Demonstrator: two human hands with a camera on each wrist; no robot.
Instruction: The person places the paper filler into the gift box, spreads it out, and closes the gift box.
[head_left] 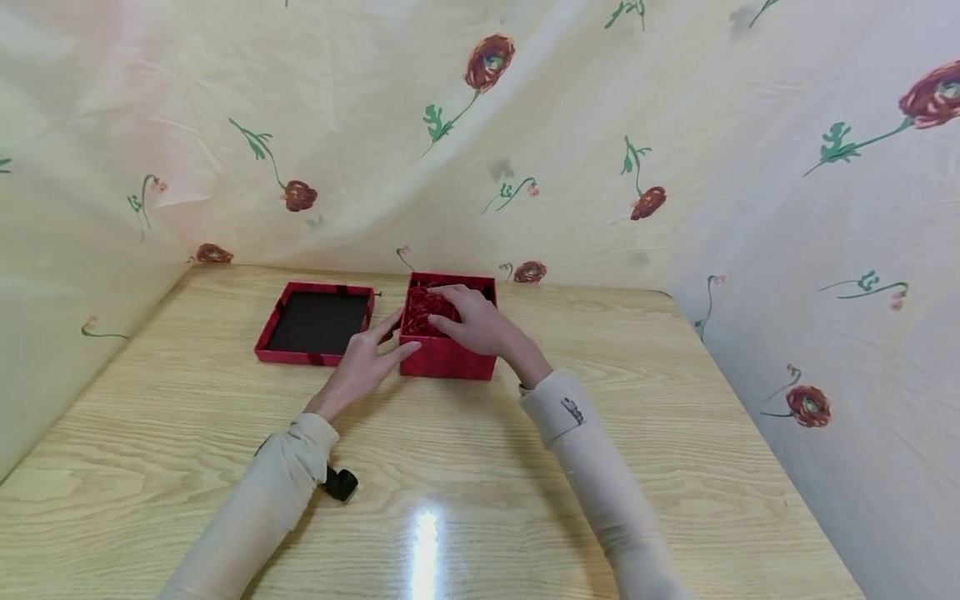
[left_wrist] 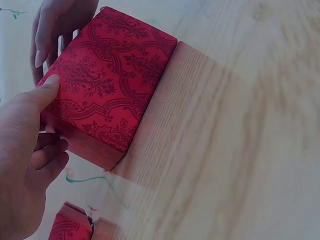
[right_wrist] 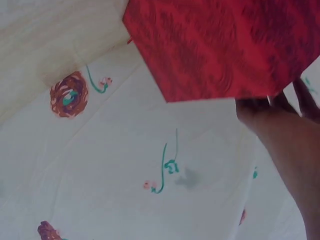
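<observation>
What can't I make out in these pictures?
- Head: anything hidden beneath the red filler in the box.
- Head: full shape of the black object, partly behind the left sleeve.
- Left wrist: most of the lid, cut by bottom edge.
- Right wrist: tips of the right fingers, behind the box.

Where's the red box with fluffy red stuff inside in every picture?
Head: the red box sits near the middle.
Left wrist: the red box is upper left.
Right wrist: the red box is top right, cut off.
Shared landmark: the flowered cloth shows in all three.
</observation>
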